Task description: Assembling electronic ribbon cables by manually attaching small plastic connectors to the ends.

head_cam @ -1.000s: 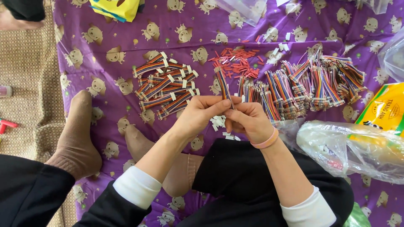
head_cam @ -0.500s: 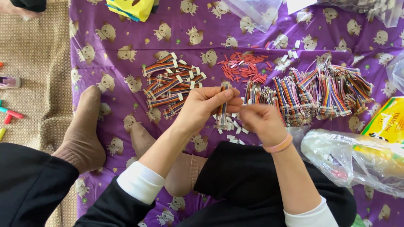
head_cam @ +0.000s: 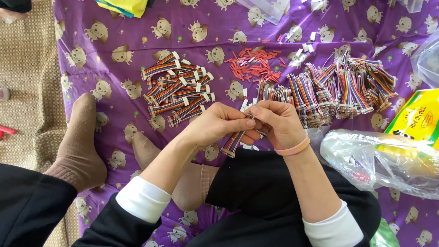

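Note:
My left hand [head_cam: 214, 124] and my right hand [head_cam: 274, 122] meet over my lap, both gripping one short rainbow ribbon cable [head_cam: 232, 142] that hangs down and to the left from my fingertips. My right wrist wears a pink band [head_cam: 292, 148]. Beyond my left hand lies a pile of ribbon cables with white connectors [head_cam: 177, 95]. A larger heap of ribbon cables [head_cam: 334, 91] spreads beyond my right hand. Small red connector pieces [head_cam: 254, 66] are scattered between the two piles.
Everything lies on a purple cartoon-print cloth [head_cam: 114, 32]. A clear plastic bag [head_cam: 379, 160] and a yellow packet [head_cam: 418, 120] sit at the right. My socked feet [head_cam: 80, 146] rest at the left, beside a woven mat [head_cam: 27, 91]. Small white pieces [head_cam: 307, 45] dot the far cloth.
The cable has swung from upright to hanging down-left. My right hand, apart from it half a second ago, has closed back onto its upper end beside my left hand.

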